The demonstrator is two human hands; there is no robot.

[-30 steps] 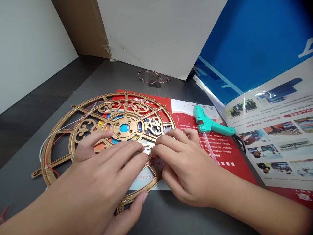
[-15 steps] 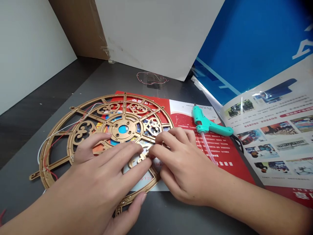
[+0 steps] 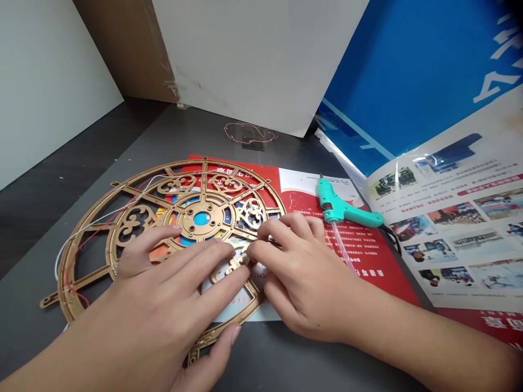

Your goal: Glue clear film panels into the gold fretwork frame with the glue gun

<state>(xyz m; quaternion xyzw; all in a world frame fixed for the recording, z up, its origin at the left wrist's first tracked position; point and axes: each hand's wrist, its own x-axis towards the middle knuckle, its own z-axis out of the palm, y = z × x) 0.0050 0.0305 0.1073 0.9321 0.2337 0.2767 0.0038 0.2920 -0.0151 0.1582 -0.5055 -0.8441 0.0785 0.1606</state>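
Note:
A gold openwork wheel [image 3: 188,223] with spokes, scroll ornaments and a round hub lies on the printed sheets. My left hand [image 3: 175,299] reaches over its near side, fingers stretched across the spokes and thumb along the outer rim. At the lower right rim, my right hand [image 3: 304,272] has its fingers curled in and closed over the wheel's edge; the fingertips are partly hidden. A small shiny spot shows beside them. White wire [image 3: 77,232] and red wire [image 3: 108,219] run along the wheel's left side.
A teal glue gun [image 3: 341,207] with a clear stick lies right of the wheel on a red leaflet [image 3: 368,256]. Behind is a loop of thin wire [image 3: 250,132]. White panels [image 3: 261,60], a blue board [image 3: 392,71] and a pictured sheet [image 3: 453,234] stand around the grey tabletop [image 3: 163,125].
The whole view has shifted slightly, with things appearing a little farther left. Both hands keep nearly the same places on the wheel.

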